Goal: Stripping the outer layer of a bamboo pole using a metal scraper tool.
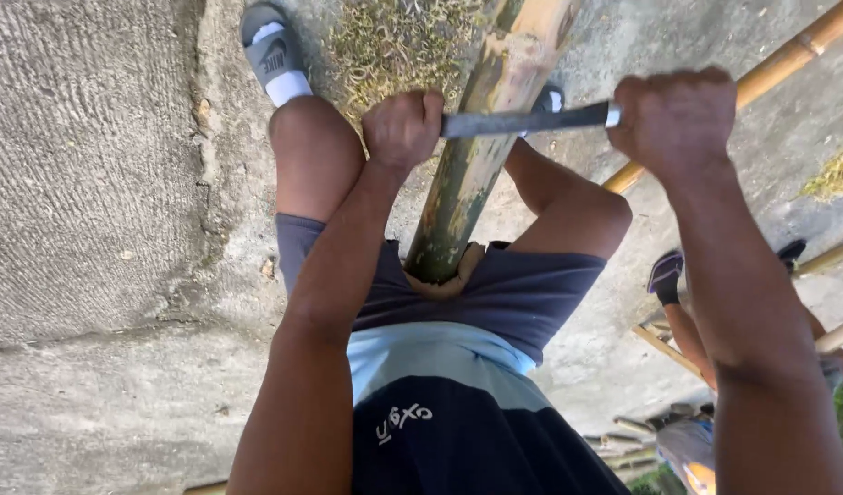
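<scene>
I sit with a thick green-and-tan bamboo pole (472, 165) running away from me between my knees, its near end against a tan pad (465, 273) on my lap. A long dark knife blade (522, 120) lies crosswise on the pole. My left hand (403, 124) is closed around the blade's far end, left of the pole. To the right of the pole, my right hand (675, 115) grips the knife's handle end. Both arms are stretched forward.
Pale bamboo shavings (394, 37) lie on the concrete floor (91, 183) beyond my knees. My foot wears a grey sandal (270, 50). Thinner bamboo poles (788, 57) lie at the right, where another person's leg (683, 316) and cut pieces (623, 440) show.
</scene>
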